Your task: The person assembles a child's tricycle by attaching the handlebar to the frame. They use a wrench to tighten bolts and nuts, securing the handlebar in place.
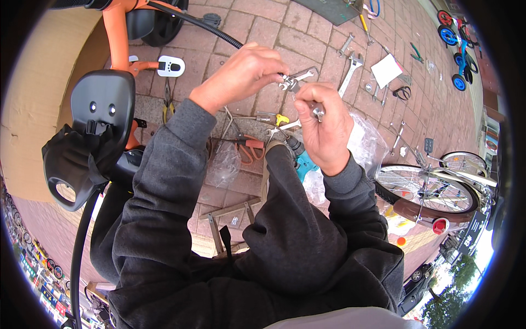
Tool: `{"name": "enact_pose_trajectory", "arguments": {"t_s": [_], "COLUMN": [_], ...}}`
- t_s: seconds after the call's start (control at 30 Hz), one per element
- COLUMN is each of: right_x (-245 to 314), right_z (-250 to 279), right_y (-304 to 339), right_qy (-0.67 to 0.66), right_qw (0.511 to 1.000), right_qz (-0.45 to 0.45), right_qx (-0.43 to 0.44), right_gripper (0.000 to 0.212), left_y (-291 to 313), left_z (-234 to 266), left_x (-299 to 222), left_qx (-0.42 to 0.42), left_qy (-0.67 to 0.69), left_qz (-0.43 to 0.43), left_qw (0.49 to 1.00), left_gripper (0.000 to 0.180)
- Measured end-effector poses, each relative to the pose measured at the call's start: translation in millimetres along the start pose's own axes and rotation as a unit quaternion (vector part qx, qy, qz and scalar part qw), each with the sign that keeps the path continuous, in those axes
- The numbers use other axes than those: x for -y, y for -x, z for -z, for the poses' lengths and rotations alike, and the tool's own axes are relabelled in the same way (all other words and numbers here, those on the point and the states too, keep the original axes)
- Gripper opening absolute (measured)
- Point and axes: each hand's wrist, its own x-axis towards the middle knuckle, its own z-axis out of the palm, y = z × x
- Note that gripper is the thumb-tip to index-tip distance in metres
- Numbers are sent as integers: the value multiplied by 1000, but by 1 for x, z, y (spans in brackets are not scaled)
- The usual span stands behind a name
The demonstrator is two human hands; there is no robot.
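Above the brick paving, my left hand [246, 74] is closed, its fingertips pinching a small dark part. My right hand [326, 123] is closed round a silver wrench [292, 85]. Its jaw end points at my left fingertips and meets the part there; its other end shows between my right fingers. A black ribbed tube [219, 34] runs down from the upper edge to the back of my left hand; whether it is gripped cannot be told. Below my hands lie an open-ended wrench [285, 128], a yellow piece [281, 119] and a teal power tool [304, 164].
At left stand an orange frame [116, 35], a black child seat [102, 101] and cardboard [33, 109]. Pliers [167, 104], a large adjustable wrench [350, 74] and white paper [387, 70] lie about. Plastic bags [364, 142] and a bicycle wheel [433, 189] are at right.
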Motion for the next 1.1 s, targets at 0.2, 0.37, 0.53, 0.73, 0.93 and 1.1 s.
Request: {"name": "enact_pose_trajectory", "arguments": {"t_s": [0.2,0.37,0.53,0.73,0.93,1.1], "right_x": [-58,-125,-131,-62,-9,-29], "right_z": [18,-12,-48,-57,-29,17], "right_y": [-31,-10,50,85,55,-26], "right_qy": [-197,-271,-490,-353,47,144], "right_qw": [959,917,777,863,993,983], "right_qz": [-157,-256,-348,-336,99,31], "right_qx": [-130,-140,-187,-131,33,-110], "right_gripper": [15,20,26,52,47,22], "left_y": [-2,-4,-3,-6,-12,-11], "left_z": [3,1,-2,-6,-7,-7], "left_x": [-4,-5,0,2,4,4], "left_qx": [-7,-30,-30,-38,-50,-42], "left_qy": [13,17,18,10,0,-5], "left_qz": [9,8,3,7,-13,-9], "left_qw": [1000,999,999,999,999,999], "left_gripper": [15,15,15,15,17,16]}}
